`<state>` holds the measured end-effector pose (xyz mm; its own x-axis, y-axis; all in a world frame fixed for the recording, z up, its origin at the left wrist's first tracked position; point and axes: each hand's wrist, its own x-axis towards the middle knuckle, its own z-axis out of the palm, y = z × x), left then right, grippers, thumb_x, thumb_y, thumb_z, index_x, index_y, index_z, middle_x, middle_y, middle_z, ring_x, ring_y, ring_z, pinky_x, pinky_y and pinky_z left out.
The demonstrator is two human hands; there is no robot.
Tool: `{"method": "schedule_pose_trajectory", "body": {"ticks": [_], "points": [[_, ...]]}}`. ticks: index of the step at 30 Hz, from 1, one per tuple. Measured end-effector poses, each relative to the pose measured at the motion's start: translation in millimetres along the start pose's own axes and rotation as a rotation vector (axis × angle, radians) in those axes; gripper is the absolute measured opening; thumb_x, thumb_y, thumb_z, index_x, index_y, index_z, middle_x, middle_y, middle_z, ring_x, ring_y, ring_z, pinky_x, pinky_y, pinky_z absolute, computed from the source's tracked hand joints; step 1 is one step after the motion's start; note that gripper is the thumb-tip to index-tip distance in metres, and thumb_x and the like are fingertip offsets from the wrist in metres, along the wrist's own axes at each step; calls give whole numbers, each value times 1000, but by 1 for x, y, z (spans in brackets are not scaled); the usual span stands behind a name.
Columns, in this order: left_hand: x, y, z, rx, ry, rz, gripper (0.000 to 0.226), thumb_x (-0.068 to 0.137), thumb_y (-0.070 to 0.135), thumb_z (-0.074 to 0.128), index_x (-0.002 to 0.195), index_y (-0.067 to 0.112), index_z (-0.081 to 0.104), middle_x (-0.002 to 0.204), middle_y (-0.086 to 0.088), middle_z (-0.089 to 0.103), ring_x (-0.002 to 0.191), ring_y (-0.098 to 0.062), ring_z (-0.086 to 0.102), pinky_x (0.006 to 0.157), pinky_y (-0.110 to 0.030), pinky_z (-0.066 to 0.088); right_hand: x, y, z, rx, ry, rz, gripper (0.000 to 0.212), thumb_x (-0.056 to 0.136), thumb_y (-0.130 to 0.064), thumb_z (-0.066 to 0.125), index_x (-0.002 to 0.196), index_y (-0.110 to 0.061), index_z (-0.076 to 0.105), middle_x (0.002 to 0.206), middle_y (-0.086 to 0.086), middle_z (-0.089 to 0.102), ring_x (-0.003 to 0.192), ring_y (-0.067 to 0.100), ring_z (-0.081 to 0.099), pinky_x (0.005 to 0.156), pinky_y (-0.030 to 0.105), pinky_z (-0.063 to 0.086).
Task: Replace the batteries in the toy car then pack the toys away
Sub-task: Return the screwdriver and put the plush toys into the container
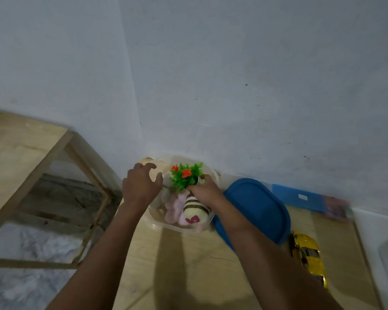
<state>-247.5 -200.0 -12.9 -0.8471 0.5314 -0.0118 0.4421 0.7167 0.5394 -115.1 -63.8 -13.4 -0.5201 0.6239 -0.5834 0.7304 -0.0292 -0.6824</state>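
A clear plastic tub (166,224) stands on the wooden table (188,265) in the corner by the wall. Inside it lie a pink plush (174,208) and a cream plush with brown stripes (196,209). My right hand (205,190) grips the base of a small fake plant (185,176) with green leaves and orange flowers, held inside the tub over the plushes. My left hand (141,184) hovers at the tub's left rim with fingers loosely curled, holding nothing. A yellow toy car (308,256) lies on the table to the right.
A blue lid (258,209) lies right of the tub, between it and the car. A blue flat box (296,195) and a blurred packet (337,208) sit by the wall. A second wooden table (20,153) stands at left across a gap of floor.
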Motion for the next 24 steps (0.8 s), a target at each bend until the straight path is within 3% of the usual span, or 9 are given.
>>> {"method": "schedule_pose_trajectory", "body": {"ticks": [2, 5, 8, 11, 13, 16, 20, 22, 24], "points": [[0, -14, 6, -5, -121, -52, 48, 92, 31, 59, 137, 16, 53, 131, -21, 54, 116, -41, 55, 95, -49, 48, 0, 1, 6, -147, 42, 4, 70, 85, -35, 57, 147, -25, 29, 121, 7, 58, 104, 26, 58, 86, 36, 50], [-2, -29, 21, -163, -232, -139, 55, 99, 18, 50, 151, 14, 33, 143, -21, 49, 127, -38, 49, 100, -40, 41, -1, 2, 17, -344, 154, -19, 74, 88, -39, 55, 150, -29, 15, 132, 12, 51, 110, 32, 58, 77, 35, 47], [-12, -33, 29, -230, -214, -132, 64, 97, 2, 44, 155, 21, 26, 124, -23, 63, 101, -35, 61, 77, -27, 38, -6, 5, 25, -414, 265, -61, 81, 90, -38, 61, 150, -22, 10, 139, 16, 37, 116, 33, 53, 74, 35, 45], [-15, -33, 30, -271, -218, -152, 73, 92, -6, 41, 155, 24, 22, 110, -23, 66, 80, -23, 54, 72, -25, 35, -12, 16, 28, -337, 294, -123, 90, 85, -36, 68, 151, -16, 9, 141, 16, 31, 124, 33, 46, 89, 41, 51], [-16, -32, 33, -291, -198, -158, 73, 91, -7, 40, 155, 25, 22, 100, -23, 66, 74, -21, 51, 68, -27, 36, -18, 24, 30, -336, 277, -133, 86, 85, -30, 68, 149, -13, 14, 137, 14, 32, 122, 31, 47, 90, 40, 52], [-17, -32, 36, -304, -168, -147, 75, 89, -9, 40, 155, 25, 23, 79, -17, 59, 59, -14, 47, 53, -22, 32, -27, 34, 33, -428, 313, -172, 59, 88, -25, 64, 136, -7, 34, 127, 11, 37, 115, 27, 50, 83, 32, 50], [-17, -30, 39, -312, -141, -153, 74, 90, -9, 39, 154, 25, 25, 80, -13, 55, 65, -19, 50, 59, -27, 35, -31, 34, 38, -514, 345, -172, 48, 92, -29, 61, 131, -7, 44, 125, 11, 41, 113, 26, 50, 84, 34, 50], [-18, -29, 39, -313, -139, -158, 74, 90, -9, 39, 154, 25, 25, 82, -13, 55, 72, -20, 51, 65, -28, 37, -28, 33, 34, -542, 277, -169, 44, 92, -32, 60, 128, -7, 50, 122, 11, 50, 110, 27, 55, 83, 35, 50], [-17, -30, 40, -307, -148, -162, 75, 89, -9, 40, 155, 25, 24, 82, -13, 54, 71, -21, 50, 60, -28, 36, -29, 30, 24, -504, 176, -179, 34, 91, -33, 59, 115, -9, 61, 111, 9, 63, 99, 27, 63, 80, 33, 54]]}}
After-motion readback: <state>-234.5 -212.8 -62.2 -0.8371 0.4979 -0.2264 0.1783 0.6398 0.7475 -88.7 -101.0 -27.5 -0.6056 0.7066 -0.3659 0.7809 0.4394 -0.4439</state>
